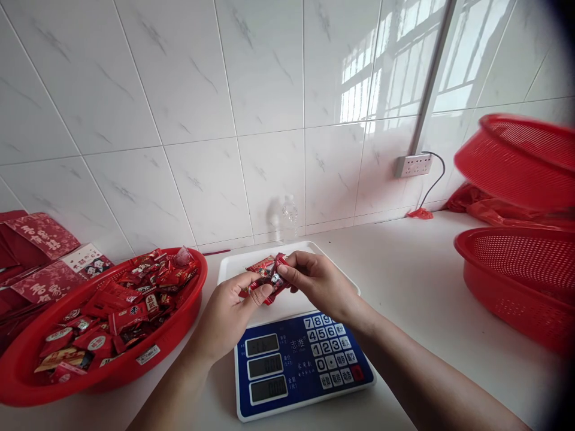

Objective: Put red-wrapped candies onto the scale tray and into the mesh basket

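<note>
Your right forearm (404,356) passes close to the keypad (330,348), while your left hand (228,308) and right hand (321,284) pinch small red packets (279,276) above the white tray (232,268), between its left and right edges, so one may slip if your pinch is too light.

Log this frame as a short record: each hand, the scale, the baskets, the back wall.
left hand: left hand gripping red-wrapped sweets
right hand: right hand pinching the same cluster
scale: digital scale, pan beneath the hands; readouts too faint to read
left side: red oval basket heaped with wrapped candies
right side: upper basket tilted above lower basket
back wall: clear bottle, power socket
</note>
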`<action>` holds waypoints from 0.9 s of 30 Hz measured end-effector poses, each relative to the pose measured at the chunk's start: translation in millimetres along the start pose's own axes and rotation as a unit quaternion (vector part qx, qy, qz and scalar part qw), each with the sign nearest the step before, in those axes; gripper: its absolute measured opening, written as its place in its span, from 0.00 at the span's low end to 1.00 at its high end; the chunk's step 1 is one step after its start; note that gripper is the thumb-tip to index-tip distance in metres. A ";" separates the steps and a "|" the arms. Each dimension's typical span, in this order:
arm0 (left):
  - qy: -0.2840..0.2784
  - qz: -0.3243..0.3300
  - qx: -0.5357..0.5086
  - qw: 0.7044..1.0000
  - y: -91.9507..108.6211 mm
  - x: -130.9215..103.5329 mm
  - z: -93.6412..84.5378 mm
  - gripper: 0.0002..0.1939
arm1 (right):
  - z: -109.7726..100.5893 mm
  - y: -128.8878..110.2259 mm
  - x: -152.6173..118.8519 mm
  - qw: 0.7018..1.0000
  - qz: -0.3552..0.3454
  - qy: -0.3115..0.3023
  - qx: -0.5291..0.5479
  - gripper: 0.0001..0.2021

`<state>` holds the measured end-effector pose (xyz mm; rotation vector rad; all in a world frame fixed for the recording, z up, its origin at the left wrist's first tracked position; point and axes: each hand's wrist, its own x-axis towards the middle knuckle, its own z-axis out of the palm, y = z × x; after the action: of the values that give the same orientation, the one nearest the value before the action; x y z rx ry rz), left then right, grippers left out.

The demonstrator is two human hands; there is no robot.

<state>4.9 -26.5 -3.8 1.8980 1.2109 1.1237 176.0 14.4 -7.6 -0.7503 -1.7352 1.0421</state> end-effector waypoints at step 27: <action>-0.013 -0.006 -0.023 1.000 -2.4 0.5 2.9 0.16 | 0.1 -5.0 -4.3 0.999 -0.013 -0.036 -0.038 0.12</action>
<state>6.7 -25.2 -6.9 1.8647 1.1705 1.1074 177.3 8.5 -4.9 -0.7439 -1.8495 1.0024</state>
